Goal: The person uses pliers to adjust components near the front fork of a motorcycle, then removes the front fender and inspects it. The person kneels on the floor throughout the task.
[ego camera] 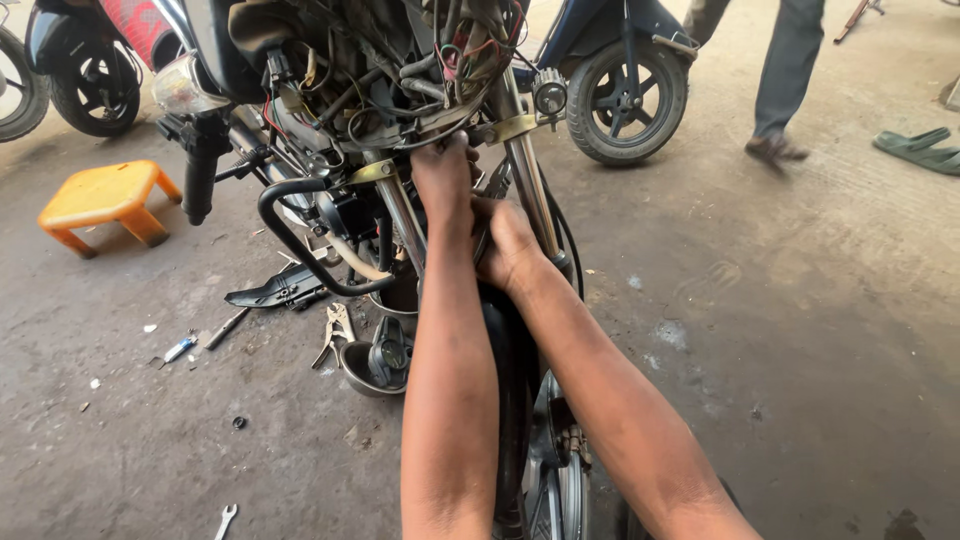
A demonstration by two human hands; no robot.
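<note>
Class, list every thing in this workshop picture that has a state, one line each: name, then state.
Left hand: closed around parts between the fork tubes.
Right hand: pressed against the chrome fork tube.
Stripped motorcycle front: cover off, wires exposed.
Orange plastic stool: upright on the concrete floor.
Steel pliers: lying on the floor, jaws open.
Small silver spanner: lying on the floor.
Green rubber sandal: lying unworn.

concrete floor (800, 330): orange stool (103, 204), pliers (335, 330), spanner (225, 520), black panel (280, 288), sandal (918, 150).
</note>
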